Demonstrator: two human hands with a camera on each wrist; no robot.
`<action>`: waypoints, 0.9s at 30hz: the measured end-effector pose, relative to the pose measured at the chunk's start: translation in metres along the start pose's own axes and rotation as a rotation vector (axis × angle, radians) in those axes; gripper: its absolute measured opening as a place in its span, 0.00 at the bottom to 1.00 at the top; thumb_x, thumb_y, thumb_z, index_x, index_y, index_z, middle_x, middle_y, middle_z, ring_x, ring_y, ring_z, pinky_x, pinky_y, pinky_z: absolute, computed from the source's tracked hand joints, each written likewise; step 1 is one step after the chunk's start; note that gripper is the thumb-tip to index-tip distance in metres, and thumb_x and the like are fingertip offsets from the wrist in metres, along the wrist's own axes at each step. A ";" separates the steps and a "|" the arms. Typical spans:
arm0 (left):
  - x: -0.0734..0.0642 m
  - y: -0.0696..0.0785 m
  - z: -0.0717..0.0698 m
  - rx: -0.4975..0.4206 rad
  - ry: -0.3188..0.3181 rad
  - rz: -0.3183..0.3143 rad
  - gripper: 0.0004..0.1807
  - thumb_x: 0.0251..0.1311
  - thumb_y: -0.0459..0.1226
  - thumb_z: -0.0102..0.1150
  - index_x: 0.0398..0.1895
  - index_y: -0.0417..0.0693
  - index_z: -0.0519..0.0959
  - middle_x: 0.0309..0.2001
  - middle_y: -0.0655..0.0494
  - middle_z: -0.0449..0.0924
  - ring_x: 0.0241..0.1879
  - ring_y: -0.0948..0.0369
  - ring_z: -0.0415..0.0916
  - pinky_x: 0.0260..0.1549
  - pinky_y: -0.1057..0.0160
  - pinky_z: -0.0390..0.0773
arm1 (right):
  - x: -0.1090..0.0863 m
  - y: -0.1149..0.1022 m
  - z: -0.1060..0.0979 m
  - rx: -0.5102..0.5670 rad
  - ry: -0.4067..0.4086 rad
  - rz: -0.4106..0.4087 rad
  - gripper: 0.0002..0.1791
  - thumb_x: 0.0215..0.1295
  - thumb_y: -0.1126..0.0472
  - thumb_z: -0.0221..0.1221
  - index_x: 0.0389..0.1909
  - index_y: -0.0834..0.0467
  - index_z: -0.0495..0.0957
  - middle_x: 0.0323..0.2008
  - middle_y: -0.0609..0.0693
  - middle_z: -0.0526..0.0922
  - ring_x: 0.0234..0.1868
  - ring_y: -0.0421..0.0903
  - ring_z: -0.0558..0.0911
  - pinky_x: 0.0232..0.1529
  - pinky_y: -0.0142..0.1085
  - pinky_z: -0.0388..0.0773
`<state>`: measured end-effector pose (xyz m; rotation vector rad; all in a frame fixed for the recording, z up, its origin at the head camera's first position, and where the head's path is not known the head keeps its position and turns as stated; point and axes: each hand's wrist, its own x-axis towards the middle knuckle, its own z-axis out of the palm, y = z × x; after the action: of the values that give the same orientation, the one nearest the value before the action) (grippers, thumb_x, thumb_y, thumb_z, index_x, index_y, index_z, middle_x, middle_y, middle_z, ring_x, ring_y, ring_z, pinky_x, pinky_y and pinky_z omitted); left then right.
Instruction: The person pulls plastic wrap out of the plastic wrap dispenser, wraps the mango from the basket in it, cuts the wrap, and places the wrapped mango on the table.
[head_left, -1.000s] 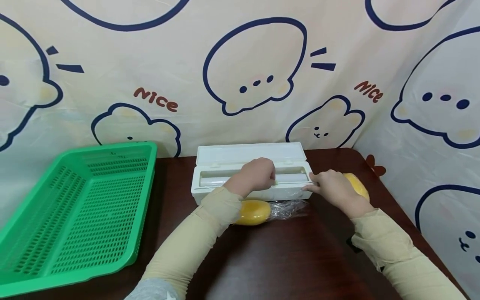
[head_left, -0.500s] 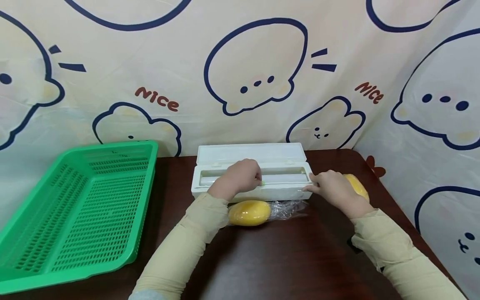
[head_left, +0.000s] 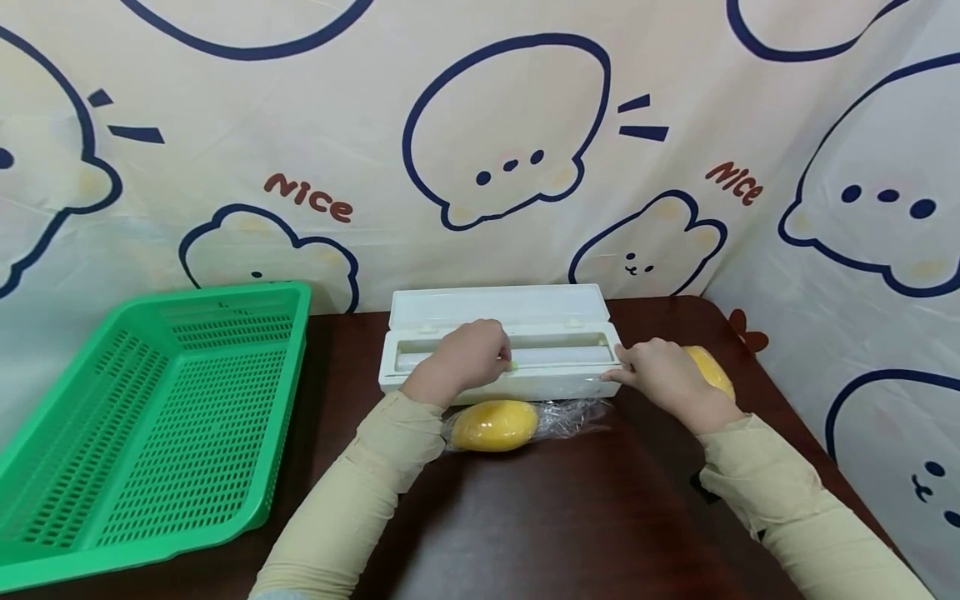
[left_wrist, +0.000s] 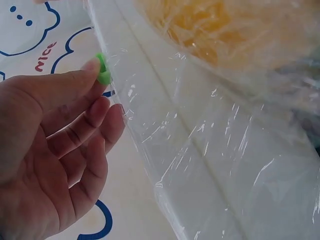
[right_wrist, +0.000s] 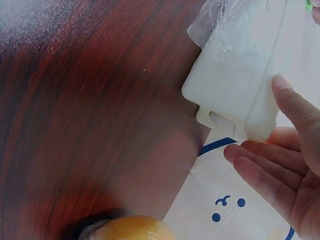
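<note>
A white cling film dispenser (head_left: 555,386) lies across the table with its lid (head_left: 498,308) raised at the back and a film roll (head_left: 566,357) inside. My left hand (head_left: 463,357) pinches a small green slide cutter (left_wrist: 104,75) between thumb and forefinger on the dispenser's front rim; its other fingers curl loosely. At the dispenser's right end, my right hand (head_left: 667,377) grips the corner, thumb (right_wrist: 292,100) on top and fingers by the end wall. Clear film drapes over the front face. Before it rests a yellow mango-like fruit (head_left: 495,426) under crinkled film (head_left: 568,418).
A green plastic basket (head_left: 281,433) stands on the left of the dark wooden table (head_left: 570,517). Another yellow fruit (head_left: 711,372) sits beyond my right hand, partly hidden by it. A printed cloth (head_left: 360,125) hangs right behind the dispenser.
My left hand has slid leftward along the dispenser's front rim with the green slide cutter, uncovering more of the wrapped fruit. My right hand stays on the right end.
</note>
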<state>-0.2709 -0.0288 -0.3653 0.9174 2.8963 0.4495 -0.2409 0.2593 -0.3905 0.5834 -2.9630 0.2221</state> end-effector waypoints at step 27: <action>-0.061 -0.050 -0.010 0.036 0.147 -0.230 0.05 0.66 0.34 0.67 0.38 0.44 0.90 0.39 0.51 0.80 0.39 0.53 0.82 0.36 0.54 0.82 | -0.003 0.000 -0.004 0.005 0.018 -0.040 0.32 0.64 0.53 0.70 0.59 0.73 0.78 0.17 0.49 0.75 0.18 0.42 0.68 0.20 0.34 0.65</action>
<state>-0.2501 -0.1052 -0.3724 0.5670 3.1017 0.4641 -0.2374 0.2612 -0.3875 0.6368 -2.9317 0.2298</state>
